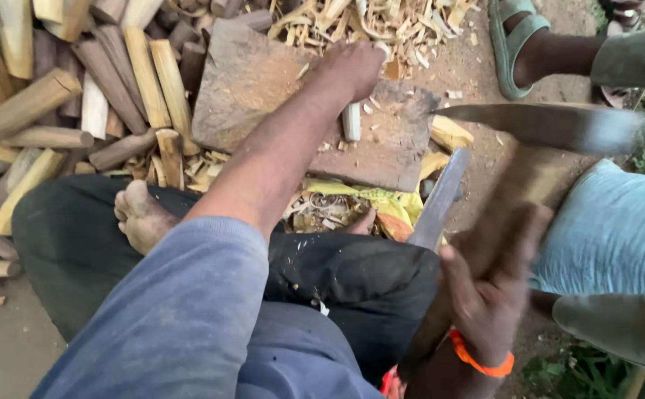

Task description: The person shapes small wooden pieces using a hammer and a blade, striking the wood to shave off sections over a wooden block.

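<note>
While my left hand [352,70] reaches out over the block [263,89], my right hand [489,295] has the blade [551,125] raised beside me, so I judge this is mid-chop: positioning a piece of wood before a stroke. Left fingers [363,55] are curled down, tips on the far edge of the block; whether they pinch anything I can't tell, palm hides it. A pale peg [351,122] lies on the block just below and to the near side of those fingers, not touching them as far as I see. Right fingers [518,236] are wrapped fully round a wooden handle [485,251], closed tight, blurred w/ motion, blade well up & to the right of the block. An orange band [477,360] sits on that wrist.

Next move, I reckon, needs the peg stood or steadied on the block, left fingers kept clear of the blade's path.

Left of the left fingers: a pile of sticks [63,103]. Beyond them, shavings [367,22]. A second blade [440,199] lies by my knee, nr the yellow sack [381,199]. Another person's sandalled foot [518,48] is off to the right.
</note>
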